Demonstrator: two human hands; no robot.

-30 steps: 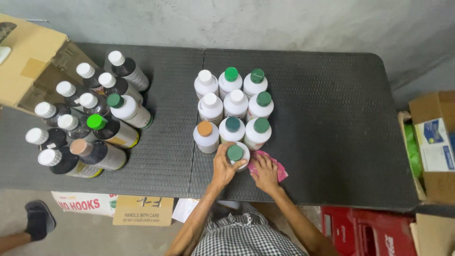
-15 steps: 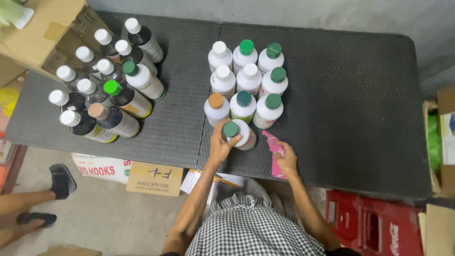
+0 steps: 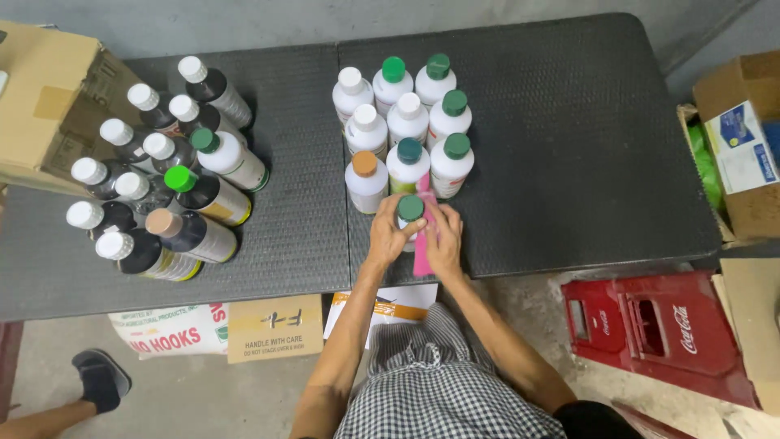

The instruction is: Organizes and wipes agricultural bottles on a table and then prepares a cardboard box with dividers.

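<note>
**Two hands on one green-capped bottle at the counter's near edge**

The dark counter (image 3: pixel 569 146) carries everything, and places here are told from it. At its far left corner sits an open cardboard box (image 3: pixel 41 106). Beside that, on the counter's left half, stands a cluster of dark bottles (image 3: pixel 162 187) – mostly white-capped, a few green or tan. Just right of the counter's middle seam stands a tidy block of white bottles (image 3: pixel 402 122) with white, green and one orange cap. Past the counter's right end are cardboard boxes (image 3: pixel 743 138); below its near right edge, a red crate (image 3: pixel 650 325) on the floor.

At the near edge, in front of the white block, the left hand (image 3: pixel 390 236) is clenched around a small green-capped bottle (image 3: pixel 410 209) – the right hand (image 3: pixel 445 240) presses a pink cloth (image 3: pixel 423 248) against its side, fingers closed on the cloth.
</note>
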